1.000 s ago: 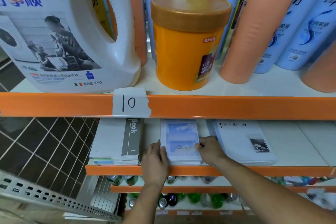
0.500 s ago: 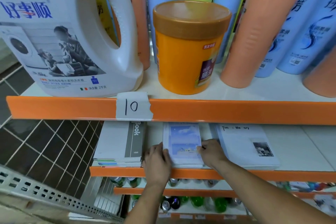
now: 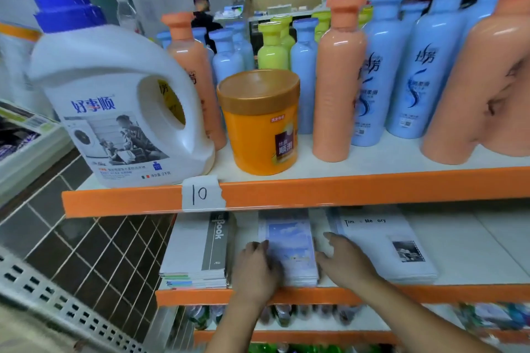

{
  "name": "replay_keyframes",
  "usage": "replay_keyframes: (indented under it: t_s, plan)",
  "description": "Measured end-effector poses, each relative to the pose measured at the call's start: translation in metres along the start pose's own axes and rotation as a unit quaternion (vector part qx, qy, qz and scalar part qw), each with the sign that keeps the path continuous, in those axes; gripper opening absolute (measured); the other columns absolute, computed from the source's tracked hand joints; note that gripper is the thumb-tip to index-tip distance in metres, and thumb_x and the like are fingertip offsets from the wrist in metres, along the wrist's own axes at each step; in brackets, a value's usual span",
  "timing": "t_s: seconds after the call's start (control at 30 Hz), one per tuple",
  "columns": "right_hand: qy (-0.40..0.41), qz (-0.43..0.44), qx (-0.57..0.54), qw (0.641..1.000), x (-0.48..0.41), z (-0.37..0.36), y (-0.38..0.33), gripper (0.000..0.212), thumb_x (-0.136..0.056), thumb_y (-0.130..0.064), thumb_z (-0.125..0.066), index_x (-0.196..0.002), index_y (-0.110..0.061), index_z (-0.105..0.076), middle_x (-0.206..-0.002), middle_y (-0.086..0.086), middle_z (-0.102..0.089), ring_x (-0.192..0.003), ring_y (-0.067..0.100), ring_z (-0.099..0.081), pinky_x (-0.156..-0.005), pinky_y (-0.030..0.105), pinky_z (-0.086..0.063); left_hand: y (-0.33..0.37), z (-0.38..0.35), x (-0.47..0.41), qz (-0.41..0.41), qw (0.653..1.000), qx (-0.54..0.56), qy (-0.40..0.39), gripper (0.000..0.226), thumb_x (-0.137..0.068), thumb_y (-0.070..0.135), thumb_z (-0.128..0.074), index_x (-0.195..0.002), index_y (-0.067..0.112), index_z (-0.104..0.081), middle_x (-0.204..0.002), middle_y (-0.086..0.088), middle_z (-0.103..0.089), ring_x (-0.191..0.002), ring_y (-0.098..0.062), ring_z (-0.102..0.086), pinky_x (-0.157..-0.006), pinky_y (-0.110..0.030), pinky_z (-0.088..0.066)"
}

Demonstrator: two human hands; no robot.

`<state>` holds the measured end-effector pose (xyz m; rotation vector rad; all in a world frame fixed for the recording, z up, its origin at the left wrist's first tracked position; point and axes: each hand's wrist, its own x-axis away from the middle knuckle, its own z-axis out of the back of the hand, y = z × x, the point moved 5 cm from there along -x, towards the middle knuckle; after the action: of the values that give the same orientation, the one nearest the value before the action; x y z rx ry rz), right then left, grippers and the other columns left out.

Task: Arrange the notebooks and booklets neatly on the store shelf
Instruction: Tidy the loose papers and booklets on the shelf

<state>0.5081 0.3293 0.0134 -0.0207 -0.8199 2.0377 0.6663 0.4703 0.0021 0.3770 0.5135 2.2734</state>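
Note:
Three piles lie on the middle shelf (image 3: 473, 255). A stack of small blue-sky booklets (image 3: 289, 246) is in the centre. My left hand (image 3: 256, 269) presses against its left edge and my right hand (image 3: 344, 262) against its right edge, fingers spread. A stack of white notebooks with a grey "Book" band (image 3: 198, 249) lies to the left, coloured page edges showing at the front. A stack of white "Time Memory" booklets (image 3: 384, 243) lies to the right, partly under my right hand.
The upper shelf's orange lip (image 3: 344, 190) carries a paper tag marked 10 (image 3: 202, 193) and overhangs the piles. On it stand a white detergent jug (image 3: 114, 106), an orange tub (image 3: 259, 120) and several tall bottles. Cans and bottles fill the shelves below.
The view has tilted up, showing the bottle tops and people behind. Both hands stay at the sides of the blue-sky booklets, the right fingers now more spread.

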Motion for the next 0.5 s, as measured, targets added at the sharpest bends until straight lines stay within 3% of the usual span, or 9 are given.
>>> replay_keyframes:
  t_s: [0.07, 0.2, 0.5]
  plan:
    - [-0.001, 0.030, 0.028, 0.999, 0.012, 0.015, 0.000, 0.063, -0.098, -0.045, -0.050, -0.155, -0.025, -0.032, -0.158, -0.004, -0.036, -0.144, 0.017, -0.036, -0.114, 0.036, -0.036, 0.011, 0.011, 0.006, -0.028, 1.000, -0.008, -0.002, 0.055, -0.097, 0.030, -0.052, -0.151, 0.021, -0.042, -0.146, -0.002, -0.047, -0.133, -0.023, -0.042, -0.107, -0.034, -0.039]
    - [0.003, 0.083, 0.086, 0.993, 0.028, 0.040, 0.005, 0.068, -0.097, -0.047, -0.050, -0.157, -0.028, -0.025, -0.164, -0.009, -0.020, -0.150, 0.013, -0.022, -0.120, 0.033, -0.027, 0.040, 0.025, 0.014, -0.077, 0.996, -0.018, 0.036, 0.058, -0.095, 0.028, -0.053, -0.151, 0.021, -0.042, -0.149, -0.001, -0.046, -0.135, -0.022, -0.041, -0.109, -0.034, -0.039]
    - [0.066, 0.138, 0.164, 0.974, 0.071, 0.105, 0.049, 0.068, -0.097, -0.047, -0.046, -0.158, -0.028, -0.022, -0.164, -0.009, -0.018, -0.149, 0.016, -0.022, -0.120, 0.033, -0.023, 0.133, 0.015, 0.056, -0.116, 0.987, -0.090, 0.061, 0.055, -0.099, 0.035, -0.045, -0.152, 0.022, -0.036, -0.149, -0.001, -0.039, -0.136, -0.025, -0.035, -0.108, -0.038, -0.039]
